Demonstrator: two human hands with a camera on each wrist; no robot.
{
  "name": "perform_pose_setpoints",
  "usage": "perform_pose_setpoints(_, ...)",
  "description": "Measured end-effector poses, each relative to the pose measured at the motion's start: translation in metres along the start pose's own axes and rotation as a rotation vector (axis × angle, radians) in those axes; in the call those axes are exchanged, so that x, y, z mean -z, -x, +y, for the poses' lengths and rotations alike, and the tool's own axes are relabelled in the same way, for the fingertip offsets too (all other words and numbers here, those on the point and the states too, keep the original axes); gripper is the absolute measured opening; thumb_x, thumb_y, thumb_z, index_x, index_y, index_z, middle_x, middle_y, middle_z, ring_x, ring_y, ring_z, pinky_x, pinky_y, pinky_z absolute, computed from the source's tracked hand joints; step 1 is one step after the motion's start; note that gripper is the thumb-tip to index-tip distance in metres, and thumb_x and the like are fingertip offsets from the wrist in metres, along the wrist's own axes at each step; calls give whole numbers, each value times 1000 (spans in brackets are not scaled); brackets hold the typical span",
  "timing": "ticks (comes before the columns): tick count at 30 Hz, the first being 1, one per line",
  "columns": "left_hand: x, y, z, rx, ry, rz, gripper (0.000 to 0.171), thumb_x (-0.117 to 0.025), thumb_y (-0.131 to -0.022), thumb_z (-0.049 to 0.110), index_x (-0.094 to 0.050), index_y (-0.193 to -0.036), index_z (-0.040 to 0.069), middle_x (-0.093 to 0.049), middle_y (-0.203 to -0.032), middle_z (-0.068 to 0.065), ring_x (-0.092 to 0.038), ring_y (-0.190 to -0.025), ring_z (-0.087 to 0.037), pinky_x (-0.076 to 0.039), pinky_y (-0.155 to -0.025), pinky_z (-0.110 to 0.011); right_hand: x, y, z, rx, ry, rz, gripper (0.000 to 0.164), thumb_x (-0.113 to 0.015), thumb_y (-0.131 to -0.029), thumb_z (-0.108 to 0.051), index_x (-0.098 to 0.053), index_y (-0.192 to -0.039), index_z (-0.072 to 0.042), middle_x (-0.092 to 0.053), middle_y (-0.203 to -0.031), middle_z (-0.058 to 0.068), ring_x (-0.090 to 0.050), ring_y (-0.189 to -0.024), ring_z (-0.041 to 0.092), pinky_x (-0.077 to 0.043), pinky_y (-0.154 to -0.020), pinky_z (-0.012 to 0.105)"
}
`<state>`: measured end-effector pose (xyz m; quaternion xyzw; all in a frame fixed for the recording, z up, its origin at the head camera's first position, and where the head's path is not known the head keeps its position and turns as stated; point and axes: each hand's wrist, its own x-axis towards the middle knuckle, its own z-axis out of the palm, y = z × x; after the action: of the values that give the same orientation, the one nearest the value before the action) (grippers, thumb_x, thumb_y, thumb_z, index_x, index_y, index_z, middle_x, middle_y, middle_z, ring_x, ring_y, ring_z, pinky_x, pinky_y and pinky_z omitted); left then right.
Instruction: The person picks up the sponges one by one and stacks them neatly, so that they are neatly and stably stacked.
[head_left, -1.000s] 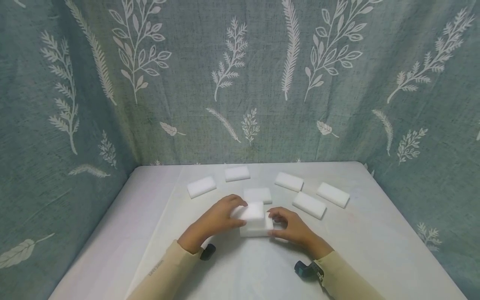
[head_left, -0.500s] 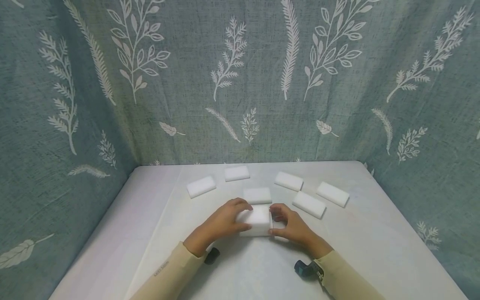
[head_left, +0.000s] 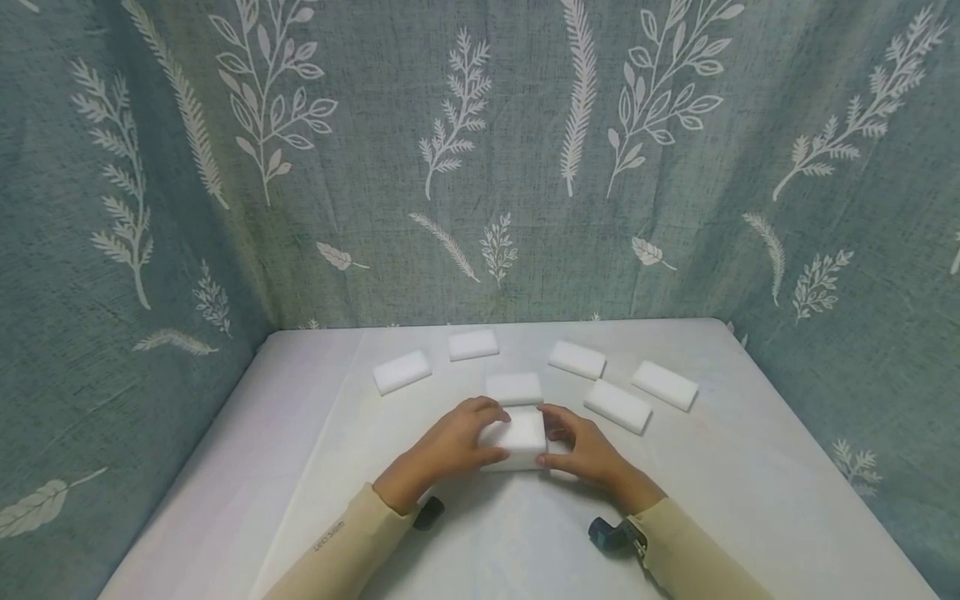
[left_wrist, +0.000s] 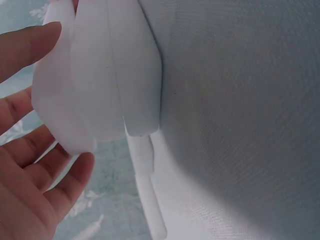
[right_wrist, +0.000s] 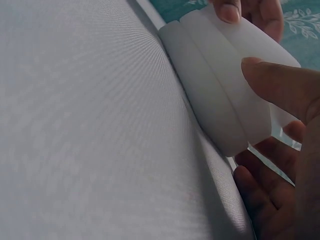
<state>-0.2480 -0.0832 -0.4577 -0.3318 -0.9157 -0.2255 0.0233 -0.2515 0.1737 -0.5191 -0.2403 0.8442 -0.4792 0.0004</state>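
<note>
White, smooth blocks with rounded edges lie flat in a stack of three layers, seen edge-on in both wrist views. My left hand (head_left: 459, 439) grips the top block (head_left: 522, 429) at its left end, thumb on the near side and fingers on the far side. At the stack's right end, my right hand (head_left: 587, 450) holds the middle block (right_wrist: 227, 75) between its thumb and fingers, with some fingers low near the bottom block (right_wrist: 200, 85). The bottom block rests on the table. In the head view the lower layers are mostly hidden under the top one.
Directly behind the stack lies another white block (head_left: 513, 388). More are spread behind: two at the back left, including one block (head_left: 402, 372), and three at the right, including one block (head_left: 664, 385). The white table (head_left: 300, 467) meets a patterned green curtain (head_left: 495, 167).
My left hand has moved slightly to the right with the top block, which now lies in line over the ones below. My right hand has stayed at the stack's right end.
</note>
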Motion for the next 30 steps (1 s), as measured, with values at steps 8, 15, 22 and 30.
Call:
perform_pose_setpoints(8,1,0,2,0,-10,10,44,-76,-85,39,-64,-120,15,-56,-130,-3,-52,-119,-20,-46,-97,-40,0,0,0,5,-5,-12,75,-82,-78,-34,-49,-140,-7,-56,-135,11,-61,-111,28,-46,-97,48)
perform_pose_setpoints(15,-1,-1,2,-1,-21,-3,44,-76,-85,40,-64,-119,16,-56,-130,-4,-51,-120,-21,-45,-99,-40,0,0,0,7,14,-15,74,-81,-79,-34,-49,-140,-7,-58,-132,11,-61,-112,28,-46,-97,50)
perform_pose_setpoints(22,0,0,3,4,-30,-4,45,-76,-84,40,-64,-120,15,-57,-129,-4,-52,-120,-21,-44,-99,-40,1,-2,2,19,15,-17,74,-81,-80,-34,-49,-140,-6,-57,-134,12,-61,-111,28,-46,-97,50)
perform_pose_setpoints(30,0,0,1,-9,-14,-12,45,-78,-83,37,-65,-119,15,-57,-128,-5,-52,-120,-21,-44,-99,-40,1,-1,4,25,23,-14,73,-81,-79,-36,-51,-138,-6,-56,-134,11,-61,-111,26,-46,-98,47)
